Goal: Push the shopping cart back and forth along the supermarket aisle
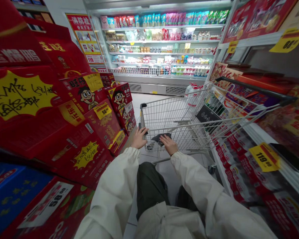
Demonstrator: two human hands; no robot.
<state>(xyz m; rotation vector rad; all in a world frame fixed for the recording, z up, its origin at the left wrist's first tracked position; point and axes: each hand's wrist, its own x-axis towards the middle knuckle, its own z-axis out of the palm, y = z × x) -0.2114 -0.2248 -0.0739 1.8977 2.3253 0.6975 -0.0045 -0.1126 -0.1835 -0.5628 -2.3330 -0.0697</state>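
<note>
A wire shopping cart (171, 111) stands in the aisle ahead of me, its near end facing my hands. My left hand (139, 138) rests against the black corner piece of the cart's near left side, with its fingers stretched out. With my right hand (169, 145) I press a dark grey cloth (157, 138) against the near wire wall. Part of the cloth is covered by my fingers. A dark panel with white drawings (206, 116) sits at the cart's far right end, below the black handle (254, 87).
Red gift boxes (84, 91) with yellow price tags are stacked close on the left. To the right, a shelf (276, 146) with packaged goods runs along the cart. A lit refrigerated display (161, 49) spans the back, and white bottles (193, 94) stand on the floor before it.
</note>
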